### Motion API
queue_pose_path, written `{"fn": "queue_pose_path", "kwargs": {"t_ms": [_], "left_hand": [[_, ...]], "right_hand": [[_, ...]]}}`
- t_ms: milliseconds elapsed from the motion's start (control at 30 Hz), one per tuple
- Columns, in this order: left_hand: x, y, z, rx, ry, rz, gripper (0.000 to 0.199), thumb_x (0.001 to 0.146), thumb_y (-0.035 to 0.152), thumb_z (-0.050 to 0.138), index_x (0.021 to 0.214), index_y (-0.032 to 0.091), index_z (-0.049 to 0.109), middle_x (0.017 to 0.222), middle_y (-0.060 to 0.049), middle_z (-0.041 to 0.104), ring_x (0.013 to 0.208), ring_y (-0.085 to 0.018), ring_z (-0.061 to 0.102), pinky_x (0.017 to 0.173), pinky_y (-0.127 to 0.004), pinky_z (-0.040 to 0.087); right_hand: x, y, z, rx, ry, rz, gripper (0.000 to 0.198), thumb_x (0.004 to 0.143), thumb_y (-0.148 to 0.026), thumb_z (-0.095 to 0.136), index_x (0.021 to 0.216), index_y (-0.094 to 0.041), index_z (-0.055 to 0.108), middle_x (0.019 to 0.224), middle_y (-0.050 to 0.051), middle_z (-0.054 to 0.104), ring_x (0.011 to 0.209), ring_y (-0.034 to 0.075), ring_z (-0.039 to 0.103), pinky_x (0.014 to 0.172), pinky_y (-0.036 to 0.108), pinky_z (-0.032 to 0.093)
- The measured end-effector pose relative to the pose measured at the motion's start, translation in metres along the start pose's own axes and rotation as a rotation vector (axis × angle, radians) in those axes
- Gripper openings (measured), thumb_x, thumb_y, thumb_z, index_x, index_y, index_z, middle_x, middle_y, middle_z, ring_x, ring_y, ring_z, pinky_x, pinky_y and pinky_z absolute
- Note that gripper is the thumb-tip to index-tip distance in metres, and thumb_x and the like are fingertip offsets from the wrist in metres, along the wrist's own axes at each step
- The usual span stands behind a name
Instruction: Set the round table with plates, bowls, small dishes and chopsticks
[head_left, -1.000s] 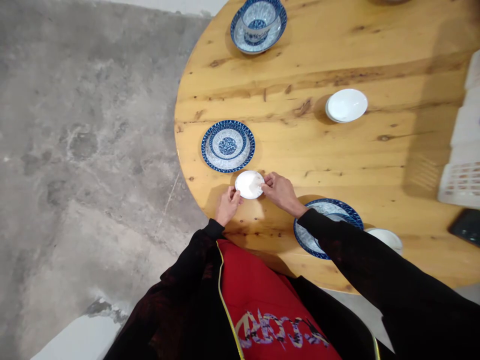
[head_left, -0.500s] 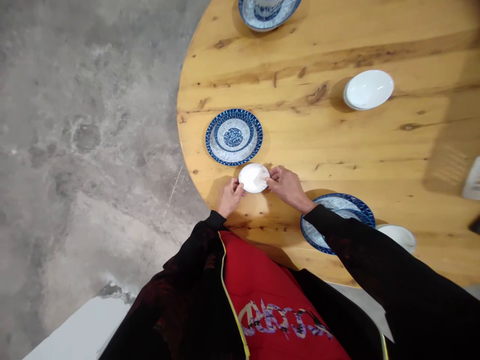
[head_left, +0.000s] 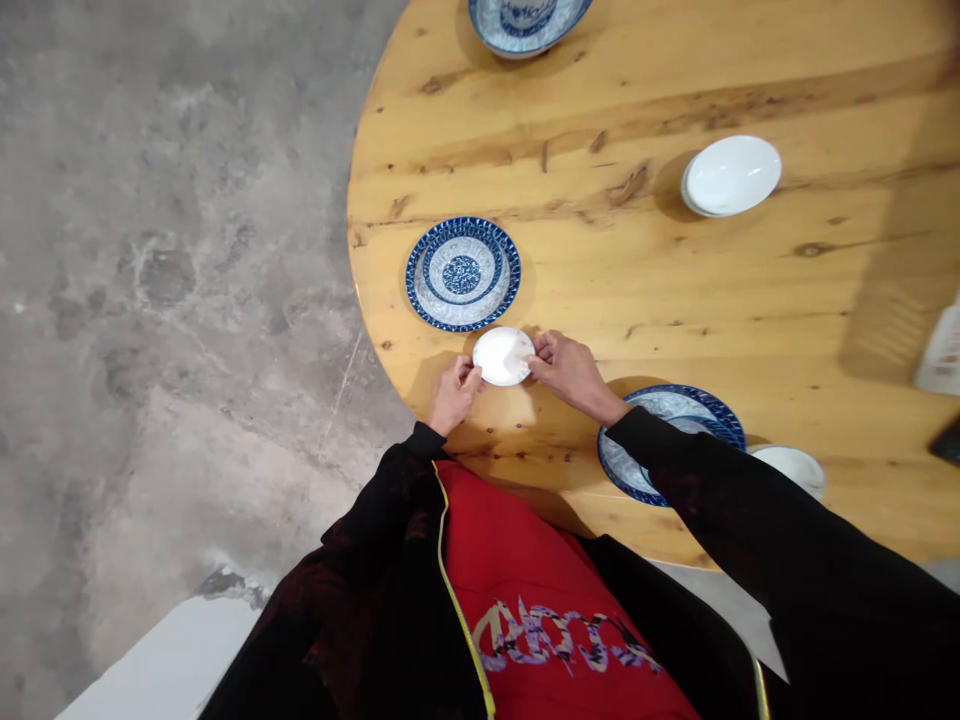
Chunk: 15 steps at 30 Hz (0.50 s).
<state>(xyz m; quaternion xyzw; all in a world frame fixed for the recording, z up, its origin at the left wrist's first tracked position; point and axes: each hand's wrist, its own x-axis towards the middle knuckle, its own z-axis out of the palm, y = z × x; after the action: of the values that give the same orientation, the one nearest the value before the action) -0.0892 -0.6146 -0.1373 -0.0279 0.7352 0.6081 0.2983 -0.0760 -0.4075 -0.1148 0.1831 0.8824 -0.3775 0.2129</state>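
A small white saucer point(head_left: 502, 357) is held by its rim near the table's left edge. My left hand point(head_left: 455, 390) pinches its left side between thumb and fingers. On the opposite side, my right hand point(head_left: 564, 368) grips the rim the same way. Just beyond the saucer lies a blue-and-white patterned plate point(head_left: 463, 275) with a ringed design. Under my right forearm, partly hidden by the sleeve, is another blue-and-white plate point(head_left: 709, 405). Whether the saucer touches the table I cannot tell.
The round wooden table point(head_left: 570, 230) ends in a curved edge at left, above a grey concrete floor point(head_left: 180, 200). White bowls point(head_left: 735, 177) sit at the right. A blue-rimmed bowl point(head_left: 517, 45) stands at the far side. A white dish point(head_left: 795, 467) lies behind my right sleeve.
The whole view has shifted slightly, so everything on the table appears a little further left. Both hands keep the same hold on the saucer.
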Motion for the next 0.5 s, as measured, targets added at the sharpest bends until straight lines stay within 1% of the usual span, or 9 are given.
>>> {"fn": "queue_pose_path", "kwargs": {"t_ms": [167,333,500], "left_hand": [[-0.0020,0.0029,-0.0035,0.024,0.017,-0.007,0.007,0.095,0.024,0.056,0.091,0.018,0.053,0.078,-0.001,0.066,0.067,-0.015,0.067,0.069,-0.029,0.053],[-0.0033,0.0025,-0.0069,0.061,0.016,-0.011,0.006,0.095,0.024,0.054,0.091,0.019,0.054,0.076,0.000,0.065,0.068,-0.016,0.067,0.068,-0.027,0.051],[-0.0031,0.0026,-0.0069,0.080,0.015,0.001,0.006,0.094,0.023,0.055,0.091,0.019,0.054,0.075,0.000,0.064,0.068,-0.016,0.067,0.067,-0.027,0.050]], "right_hand": [[-0.0016,-0.0019,0.0026,0.000,-0.012,-0.023,0.011,0.083,-0.021,0.057,0.093,-0.018,0.061,0.080,0.007,0.073,0.076,0.026,0.069,0.068,0.031,0.048],[-0.0015,-0.0030,0.0041,-0.020,-0.017,-0.030,0.014,0.081,-0.020,0.056,0.094,-0.018,0.061,0.081,0.007,0.073,0.075,0.025,0.068,0.069,0.032,0.048],[0.0002,-0.0024,0.0042,-0.036,-0.028,-0.024,0.012,0.080,-0.020,0.058,0.092,-0.019,0.061,0.078,0.006,0.072,0.074,0.025,0.067,0.068,0.031,0.048]]}}
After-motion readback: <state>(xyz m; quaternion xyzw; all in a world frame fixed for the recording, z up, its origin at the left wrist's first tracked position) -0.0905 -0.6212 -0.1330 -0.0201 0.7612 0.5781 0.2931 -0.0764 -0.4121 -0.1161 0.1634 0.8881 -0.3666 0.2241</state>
